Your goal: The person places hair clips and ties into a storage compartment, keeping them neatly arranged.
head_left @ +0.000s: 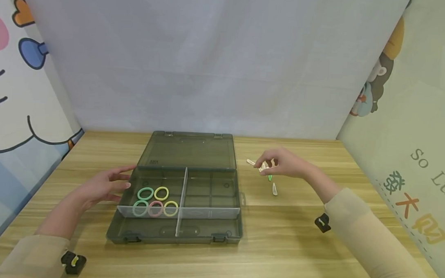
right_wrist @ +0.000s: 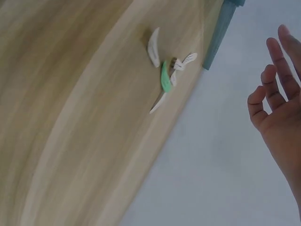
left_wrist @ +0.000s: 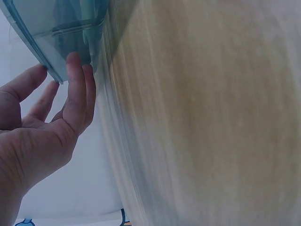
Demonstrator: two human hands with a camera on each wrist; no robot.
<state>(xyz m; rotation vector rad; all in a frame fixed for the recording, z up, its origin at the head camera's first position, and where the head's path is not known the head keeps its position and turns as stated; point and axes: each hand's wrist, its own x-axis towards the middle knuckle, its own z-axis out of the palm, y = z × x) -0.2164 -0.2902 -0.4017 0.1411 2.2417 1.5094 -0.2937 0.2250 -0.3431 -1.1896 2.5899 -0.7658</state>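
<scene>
A grey see-through divided box lies on the table with its lid laid back. Several green, yellow and pink rings, which look like hair ties, rest in its rear left compartment. At the box's left side is my left hand, fingers extended and fingertips against the wall. To the right of the box, my right hand hovers over a small group of snap hair clips, fingers loosely bent. A white clip and a green clip lie there. No clip shows between the fingers in the right wrist view.
White dividers split the box into compartments. The wooden table ends at a pale cloth backdrop. Printed panels stand at the left and right sides. A dark wrist device sits at the right sleeve.
</scene>
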